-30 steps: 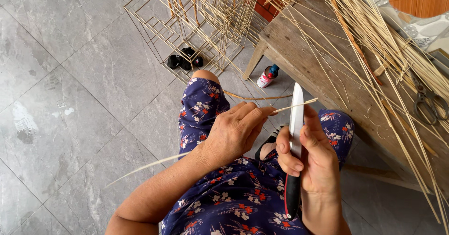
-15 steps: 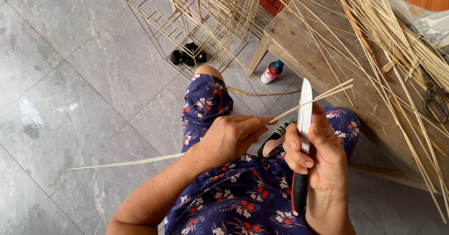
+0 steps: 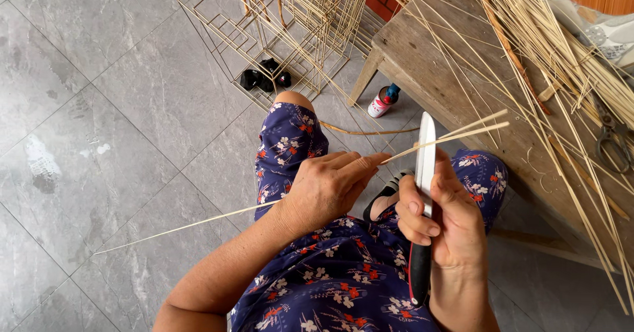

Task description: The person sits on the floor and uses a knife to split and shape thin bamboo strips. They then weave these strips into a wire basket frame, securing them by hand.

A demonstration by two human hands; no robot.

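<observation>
My left hand (image 3: pixel 333 185) pinches a long thin bamboo strip (image 3: pixel 191 224) that runs from the lower left across my lap to the upper right. Past the fingers the strip is split into two slivers (image 3: pixel 462 131). My right hand (image 3: pixel 444 218) grips a knife with a dark handle and a pale blade (image 3: pixel 425 155) held upright, the blade edge resting against the strip where it splits. Both hands are over my lap, which is covered by a blue floral garment (image 3: pixel 343 279).
A worn wooden bench (image 3: pixel 456 74) at the right carries a heap of bamboo strips (image 3: pixel 548 61) and a pair of scissors (image 3: pixel 611 137). A wire-like bamboo frame (image 3: pixel 290 22) stands on the grey tiled floor (image 3: pixel 112 121). A small bottle (image 3: pixel 380 102) lies under the bench, black sandals (image 3: pixel 264 78) nearby.
The strip has been drawn further to the left through my left hand, and the split slivers past the blade have grown longer. The knife stays upright in my right hand.
</observation>
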